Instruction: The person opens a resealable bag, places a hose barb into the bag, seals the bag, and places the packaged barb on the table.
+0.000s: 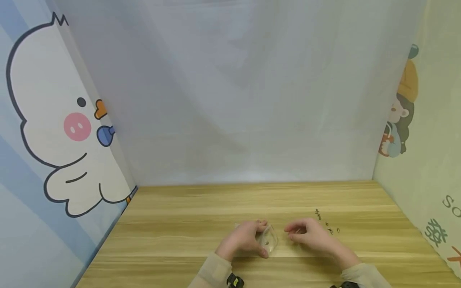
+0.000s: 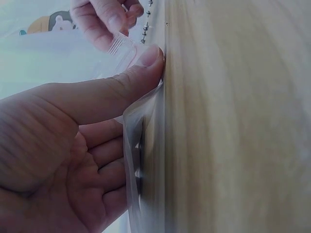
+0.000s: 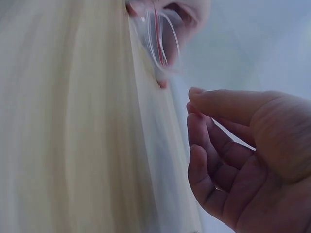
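Note:
A clear plastic zip bag [image 1: 272, 239], with a red line along its mouth in the right wrist view, lies low over the wooden table. My left hand [image 1: 246, 239] holds it, thumb along the near edge and fingers at the far side, so the mouth gapes rightward. One small dark metal piece [image 1: 267, 243] shows inside. To the right of the mouth, my right hand [image 1: 310, 235] hovers apart from the bag, its thumb and index fingertips [image 3: 196, 92] close together. I cannot tell whether something tiny sits between them.
Several small metal pieces [image 1: 318, 215] lie scattered on the wooden table [image 1: 173, 224], beyond and right of my right hand. A pale curtain [image 1: 230, 120] hangs behind the table. Printed panels stand at the left [image 1: 43, 100] and right [image 1: 425, 168].

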Motion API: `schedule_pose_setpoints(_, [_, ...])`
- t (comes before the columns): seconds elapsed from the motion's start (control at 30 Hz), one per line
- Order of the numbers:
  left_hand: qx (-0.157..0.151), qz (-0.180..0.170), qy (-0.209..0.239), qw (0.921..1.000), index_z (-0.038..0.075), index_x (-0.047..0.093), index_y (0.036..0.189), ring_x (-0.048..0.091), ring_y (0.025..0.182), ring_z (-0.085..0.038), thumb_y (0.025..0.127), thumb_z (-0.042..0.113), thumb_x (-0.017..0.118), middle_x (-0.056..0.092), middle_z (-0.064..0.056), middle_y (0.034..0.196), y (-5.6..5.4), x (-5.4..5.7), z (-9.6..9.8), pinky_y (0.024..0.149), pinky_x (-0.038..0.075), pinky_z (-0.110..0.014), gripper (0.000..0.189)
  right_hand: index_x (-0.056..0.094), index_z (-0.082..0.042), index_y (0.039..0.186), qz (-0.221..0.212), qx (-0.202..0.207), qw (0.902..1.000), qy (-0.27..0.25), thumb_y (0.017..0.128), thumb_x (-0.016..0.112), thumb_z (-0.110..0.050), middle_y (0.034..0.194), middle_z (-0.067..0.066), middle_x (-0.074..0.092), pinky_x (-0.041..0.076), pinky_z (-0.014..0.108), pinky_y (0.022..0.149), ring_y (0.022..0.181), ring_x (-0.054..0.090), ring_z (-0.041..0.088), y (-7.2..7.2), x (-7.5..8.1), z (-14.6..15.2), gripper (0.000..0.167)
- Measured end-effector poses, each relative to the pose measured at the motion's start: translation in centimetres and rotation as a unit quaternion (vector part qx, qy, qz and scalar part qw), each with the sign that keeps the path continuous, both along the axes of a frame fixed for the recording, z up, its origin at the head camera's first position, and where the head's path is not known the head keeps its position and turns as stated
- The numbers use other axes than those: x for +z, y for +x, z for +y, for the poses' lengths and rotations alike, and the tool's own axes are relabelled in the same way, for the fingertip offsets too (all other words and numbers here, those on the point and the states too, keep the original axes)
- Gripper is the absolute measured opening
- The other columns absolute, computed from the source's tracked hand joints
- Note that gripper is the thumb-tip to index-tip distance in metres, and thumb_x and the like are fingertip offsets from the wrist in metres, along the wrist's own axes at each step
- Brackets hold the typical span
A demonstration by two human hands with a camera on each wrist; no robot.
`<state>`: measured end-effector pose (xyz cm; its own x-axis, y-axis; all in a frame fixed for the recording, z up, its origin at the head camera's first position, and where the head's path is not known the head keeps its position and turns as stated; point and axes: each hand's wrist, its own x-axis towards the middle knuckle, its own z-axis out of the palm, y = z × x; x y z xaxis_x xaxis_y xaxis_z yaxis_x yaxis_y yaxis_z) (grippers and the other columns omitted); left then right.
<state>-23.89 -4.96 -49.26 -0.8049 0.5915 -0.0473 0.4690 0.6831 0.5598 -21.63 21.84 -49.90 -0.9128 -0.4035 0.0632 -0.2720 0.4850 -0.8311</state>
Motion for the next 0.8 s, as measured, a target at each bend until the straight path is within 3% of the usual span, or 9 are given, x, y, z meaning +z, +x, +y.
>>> schedule_pose_setpoints(0.4, [0.004, -0.005, -0.003, 1.0, 0.01, 0.067, 0.145, 0.049, 0.149, -0.023, 0.066, 0.021, 0.103, 0.058, 0.0, 0.155, 0.0, -0.2, -0.1, 0.125, 0.036, -0.038, 0.088, 0.076, 0.004, 0.118, 0.028, -0.031, 0.999, 0.019, 0.097, 0.078, -0.01, 0.102, 0.006, 0.076, 0.059, 0.025, 0.075, 0.086, 0.069, 0.009, 0.4, 0.6, 6.7, 0.025])
schedule_pose_setpoints(0.8, [0.008, -0.004, -0.003, 1.0, 0.01, 0.067, 0.145, 0.048, 0.149, -0.023, 0.067, 0.022, 0.103, 0.058, 0.001, 0.156, 0.2, 0.0, -0.1, 0.126, 0.036, -0.038, 0.087, 0.076, 0.005, 0.118, 0.04, -0.082, 0.9927, 0.078, 0.097, 0.078, -0.01, 0.107, 0.012, 0.078, 0.059, 0.025, 0.077, 0.087, 0.069, 0.006, 0.1, 1.3, 12.2, 0.027])
